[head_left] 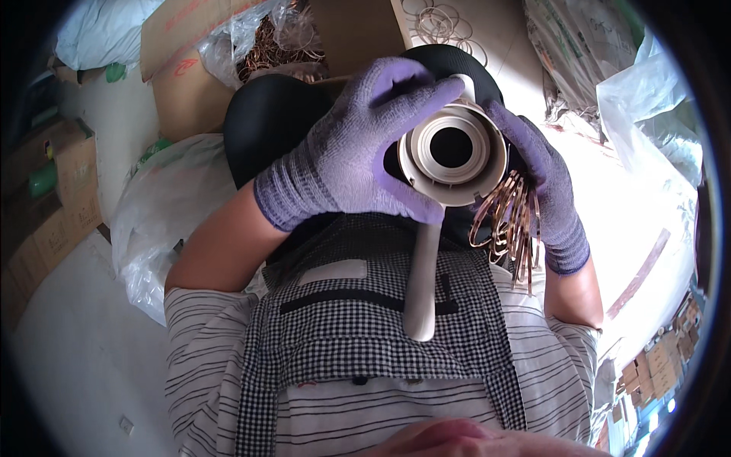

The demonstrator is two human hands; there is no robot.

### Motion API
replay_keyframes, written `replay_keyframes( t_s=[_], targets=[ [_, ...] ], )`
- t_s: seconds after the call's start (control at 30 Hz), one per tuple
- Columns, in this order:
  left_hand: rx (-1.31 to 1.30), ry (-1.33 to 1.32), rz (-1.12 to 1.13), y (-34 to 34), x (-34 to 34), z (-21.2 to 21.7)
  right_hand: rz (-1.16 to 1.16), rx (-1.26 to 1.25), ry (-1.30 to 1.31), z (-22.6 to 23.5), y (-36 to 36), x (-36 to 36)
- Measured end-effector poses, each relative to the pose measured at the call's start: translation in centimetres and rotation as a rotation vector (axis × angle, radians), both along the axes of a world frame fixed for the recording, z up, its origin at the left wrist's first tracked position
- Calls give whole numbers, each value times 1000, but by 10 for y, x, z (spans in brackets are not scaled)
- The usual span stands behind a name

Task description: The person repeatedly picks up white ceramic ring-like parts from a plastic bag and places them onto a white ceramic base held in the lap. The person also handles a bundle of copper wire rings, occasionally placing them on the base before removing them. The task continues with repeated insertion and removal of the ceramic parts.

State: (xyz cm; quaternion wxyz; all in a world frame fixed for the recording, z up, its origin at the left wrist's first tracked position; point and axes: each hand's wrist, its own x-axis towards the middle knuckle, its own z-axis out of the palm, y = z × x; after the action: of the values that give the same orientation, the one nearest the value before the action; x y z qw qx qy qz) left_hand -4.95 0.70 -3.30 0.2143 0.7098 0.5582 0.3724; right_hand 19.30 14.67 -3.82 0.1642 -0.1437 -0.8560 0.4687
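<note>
A cream-coloured round plastic housing [451,174] with stepped inner rings and a dark round opening is held up over my lap. Its pale, blunt-ended handle [422,282] points down toward my apron. My left hand [362,141], in a purple knit glove, grips the housing's left side, thumb at the lower rim and fingers at the top. On the other side, my right hand [542,171], gloved alike, has its fingers against the right rim. A bunch of thin copper-coloured rings [514,228] hangs by the right palm; how they are held is hidden.
Beyond my knees stands an open cardboard box [186,91] with a heap of copper-coloured rings [282,46] in plastic. Several pale thin rings [438,23] lie on the floor behind. Clear plastic bags [183,206] are at left, more sheeting [647,99] at right. Another carton [57,221] stands far left.
</note>
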Motion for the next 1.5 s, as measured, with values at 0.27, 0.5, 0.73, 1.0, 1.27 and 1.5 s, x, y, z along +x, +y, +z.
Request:
replay_keyframes(
  t_s=[0.27, 0.5, 0.73, 1.0, 1.27, 1.5],
  targets=[
    [33, 114, -42, 9, -4, -14, -20, 55, -89, 10, -5, -2],
    [29, 193, 2, 20, 0, -25, 9, 80, -48, 1, 9, 2],
    [25, -138, -19, 31, 8, -27, -5, -315, -6, -18, 20, -2],
    [-310, -1138, -116, 1, 24, 16, -169, 98, 265, 16, -5, -1],
    [-547, -1365, -43, -25, 50, 14, -32, -4, 442, 23, -13, 11],
    [-450, -978, -16, -19, 71, 26, -54, -15, 312, 34, -11, 35]
  ],
)
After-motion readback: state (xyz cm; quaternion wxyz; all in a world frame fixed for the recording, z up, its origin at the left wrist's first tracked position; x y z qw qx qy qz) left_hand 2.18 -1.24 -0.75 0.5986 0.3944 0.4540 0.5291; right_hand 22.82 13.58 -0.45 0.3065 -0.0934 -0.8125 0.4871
